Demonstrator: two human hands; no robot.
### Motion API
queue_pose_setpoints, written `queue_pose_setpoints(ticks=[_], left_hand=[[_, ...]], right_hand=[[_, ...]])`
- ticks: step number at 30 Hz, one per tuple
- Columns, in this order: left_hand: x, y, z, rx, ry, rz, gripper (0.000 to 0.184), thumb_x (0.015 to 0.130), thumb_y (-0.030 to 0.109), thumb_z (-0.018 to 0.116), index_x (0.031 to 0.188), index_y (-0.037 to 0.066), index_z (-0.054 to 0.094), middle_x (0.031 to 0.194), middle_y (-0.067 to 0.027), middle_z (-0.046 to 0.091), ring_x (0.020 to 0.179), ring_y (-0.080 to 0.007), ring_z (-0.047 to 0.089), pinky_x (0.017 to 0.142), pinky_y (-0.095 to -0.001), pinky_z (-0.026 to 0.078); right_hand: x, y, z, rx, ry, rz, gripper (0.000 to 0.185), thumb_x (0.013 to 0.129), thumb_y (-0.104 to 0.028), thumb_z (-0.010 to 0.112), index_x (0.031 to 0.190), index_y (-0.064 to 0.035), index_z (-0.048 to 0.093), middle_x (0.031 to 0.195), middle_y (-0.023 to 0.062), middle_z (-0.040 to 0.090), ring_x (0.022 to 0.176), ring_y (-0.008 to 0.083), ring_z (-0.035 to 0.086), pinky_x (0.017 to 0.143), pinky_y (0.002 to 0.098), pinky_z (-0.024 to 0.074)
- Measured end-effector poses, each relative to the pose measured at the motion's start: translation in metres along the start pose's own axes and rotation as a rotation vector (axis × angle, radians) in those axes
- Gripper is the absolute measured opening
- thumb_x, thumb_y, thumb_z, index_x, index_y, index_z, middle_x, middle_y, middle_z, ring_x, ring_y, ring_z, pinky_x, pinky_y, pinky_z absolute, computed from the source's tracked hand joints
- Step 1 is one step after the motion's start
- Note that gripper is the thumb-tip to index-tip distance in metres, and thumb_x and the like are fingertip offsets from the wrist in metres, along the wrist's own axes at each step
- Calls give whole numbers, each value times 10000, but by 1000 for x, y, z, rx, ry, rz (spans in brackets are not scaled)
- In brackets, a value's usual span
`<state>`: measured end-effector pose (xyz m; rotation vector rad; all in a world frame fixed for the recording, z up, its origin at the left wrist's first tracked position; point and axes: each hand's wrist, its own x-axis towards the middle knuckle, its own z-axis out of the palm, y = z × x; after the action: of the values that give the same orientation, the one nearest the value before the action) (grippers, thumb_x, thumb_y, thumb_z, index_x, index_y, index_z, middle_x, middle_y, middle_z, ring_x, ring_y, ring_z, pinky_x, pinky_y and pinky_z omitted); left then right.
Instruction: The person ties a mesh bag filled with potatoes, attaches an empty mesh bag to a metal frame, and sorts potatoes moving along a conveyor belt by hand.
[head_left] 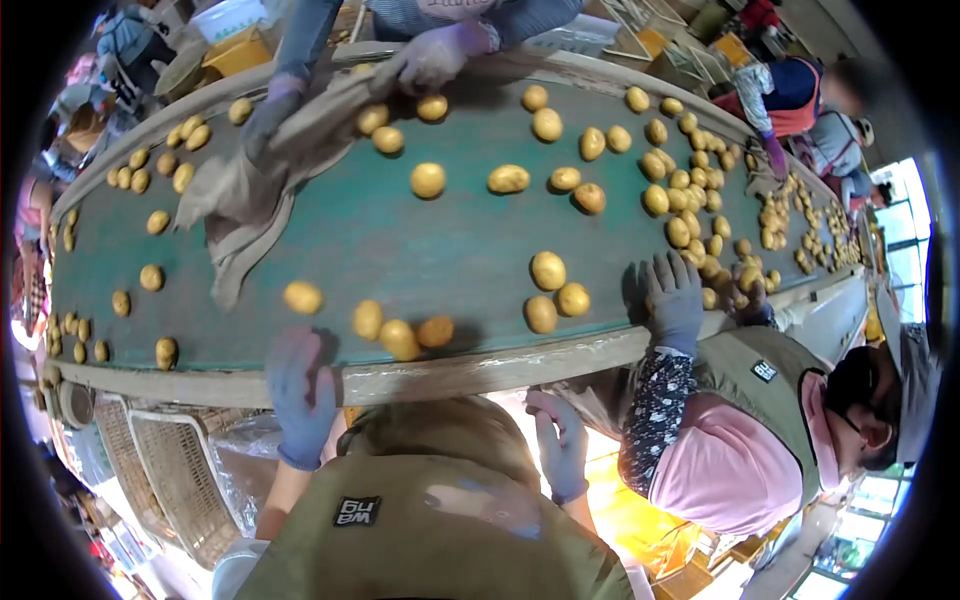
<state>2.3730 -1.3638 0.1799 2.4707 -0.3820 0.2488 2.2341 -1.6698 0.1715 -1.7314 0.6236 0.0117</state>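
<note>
A green conveyor belt [350, 240] carries many yellow potatoes [427, 180]. My left hand [300, 395], in a blue-grey glove, is at the belt's wooden near edge, thumb apart from the slightly blurred fingers, with nothing in it. Just beyond it lie a potato [303, 297] and a small group of others [399, 340]. My right hand [560, 445], gloved alike, hangs on the near side of the edge, fingers loosely bent and apart, holding nothing visible. Three potatoes [547, 270] lie on the belt beyond it.
Across the belt, a person's gloved hands hold a grey cloth [240, 210]. At my right, a co-worker's gloved hand [676, 300] rests at the belt edge near clustered potatoes [690, 200]. Plastic crates [180, 480] stand at lower left. More people line the far right side.
</note>
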Motion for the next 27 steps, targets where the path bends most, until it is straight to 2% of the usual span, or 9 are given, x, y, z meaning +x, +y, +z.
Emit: queue_pose_setpoints(ticks=[7, 11, 13, 14, 16, 17, 20, 25, 27], left_hand=[[18, -8, 10, 27, -37, 83, 401, 837, 73, 595, 1233, 9, 579, 1304, -174, 546, 1250, -388, 476, 1064, -476, 362], [25, -3, 15, 98, -132, 29, 465, 812, 114, 645, 1264, 32, 566, 1312, -173, 539, 1246, -391, 474, 1050, -479, 366], [25, -6, 14, 120, -157, 38, 470, 813, 119, 649, 1268, 33, 564, 1315, -178, 535, 1248, -389, 473, 1049, -478, 367], [25, -7, 13, 128, -182, 52, 475, 814, 124, 653, 1272, 34, 562, 1318, -183, 531, 1251, -387, 472, 1047, -477, 369], [23, -11, 12, 142, -175, 47, 492, 815, 132, 658, 1283, 28, 550, 1318, -189, 529, 1247, -389, 473, 1049, -470, 368], [23, -11, 12, 76, -160, -11, 510, 816, 158, 676, 1291, 34, 536, 1296, -184, 536, 1214, -402, 483, 1030, -483, 376], [26, -21, 3, 43, -151, -91, 549, 807, 204, 711, 1294, 36, 519, 1240, -179, 558, 1131, -403, 509, 985, -485, 393], [35, -37, -13, 105, -404, -198, 553, 770, 245, 716, 1267, 61, 560, 1123, -169, 600, 1059, -372, 532, 934, -457, 406], [38, -36, -13, 117, -416, -204, 528, 759, 242, 715, 1242, 74, 585, 1101, -167, 606, 1049, -370, 539, 935, -455, 406]], right_hand=[[12, 2, 15, 121, 102, -5, 234, 904, -14, 559, 1117, 27, 648, 1063, 133, 664, 964, 201, 628, 855, 294, 494], [21, -8, 23, 109, 155, -15, 235, 891, -32, 575, 1109, 19, 648, 1078, 133, 661, 1007, 234, 618, 883, 323, 489], [24, -11, 25, -147, 221, -210, 227, 865, -41, 587, 1076, 3, 656, 1083, 133, 662, 1055, 295, 600, 986, 404, 439], [26, -12, 24, -139, 212, -209, 227, 865, -41, 587, 1076, 3, 656, 1083, 133, 662, 1055, 295, 600, 986, 404, 439], [36, -24, 27, -449, 250, -461, 225, 835, -41, 597, 1049, -15, 661, 1087, 130, 664, 1106, 345, 572, 1071, 491, 347], [37, -20, 29, -423, 246, -445, 241, 812, -29, 601, 1046, -27, 661, 1086, 130, 663, 1129, 361, 561, 1095, 528, 298], [40, -13, 31, -538, 223, -405, 246, 805, -32, 608, 1045, -35, 663, 1084, 132, 663, 1136, 364, 559, 1091, 519, 307], [47, -11, 24, -455, 235, -435, 198, 817, -43, 617, 1008, -59, 669, 1067, 118, 664, 1091, 329, 574, 1019, 470, 376], [43, -5, 23, -502, 272, -430, 219, 815, -44, 645, 1027, -84, 679, 1095, 85, 667, 1117, 312, 572, 1036, 456, 368]])
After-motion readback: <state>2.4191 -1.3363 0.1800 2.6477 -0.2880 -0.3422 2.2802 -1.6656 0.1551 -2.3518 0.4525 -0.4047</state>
